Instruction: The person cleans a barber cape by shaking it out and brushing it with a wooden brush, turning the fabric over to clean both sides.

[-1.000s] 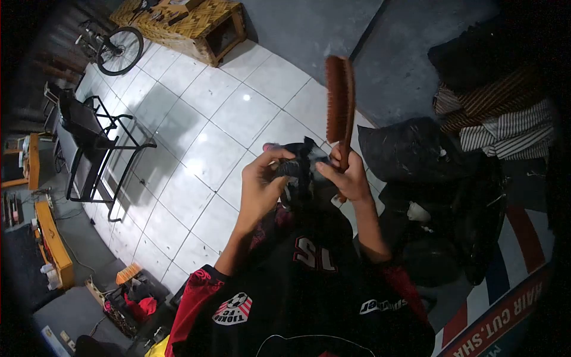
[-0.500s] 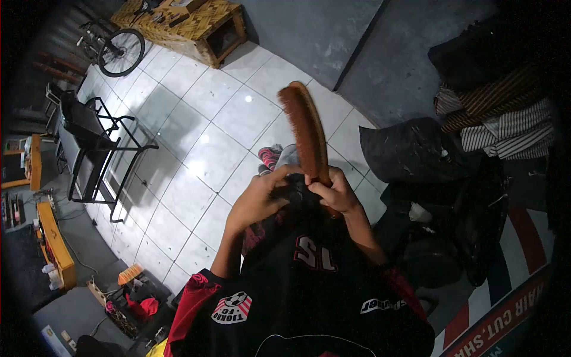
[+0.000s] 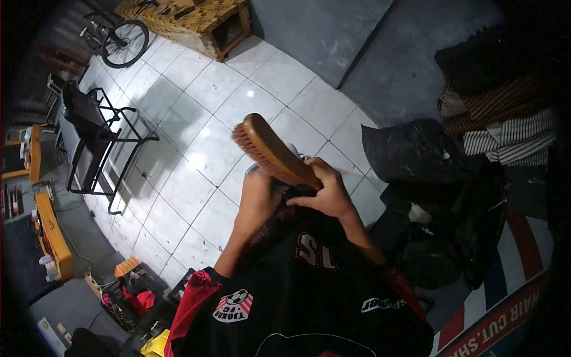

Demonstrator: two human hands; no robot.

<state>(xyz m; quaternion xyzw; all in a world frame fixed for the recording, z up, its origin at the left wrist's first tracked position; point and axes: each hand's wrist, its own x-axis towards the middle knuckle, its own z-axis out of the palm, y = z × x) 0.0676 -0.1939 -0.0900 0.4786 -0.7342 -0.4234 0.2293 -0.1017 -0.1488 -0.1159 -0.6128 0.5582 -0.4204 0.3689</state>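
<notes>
My right hand [image 3: 329, 193] grips a wooden-backed brush [image 3: 276, 149] by its handle end. The brush slants up and to the left over the floor, its reddish-brown bristles facing down and left. Beside the lower bristles is my left hand [image 3: 257, 199], fingers curled and partly hidden behind the brush. Something dark lies in its grasp, too dim against my black shirt [image 3: 273, 262] to make out. Both hands are close together in front of my body.
A black folding-frame chair [image 3: 98, 143] stands at left on white tiles [image 3: 178, 196]. A bicycle [image 3: 125, 44] and a woven-topped wooden bench [image 3: 208, 27] are at the back. A black bag [image 3: 404, 149] and striped cloths [image 3: 511, 137] lie at right, above a haircut sign [image 3: 493, 321].
The brush has tipped down and left and turned, so its wooden back shows more. My left hand has come in under it, and its fingers look more closed.
</notes>
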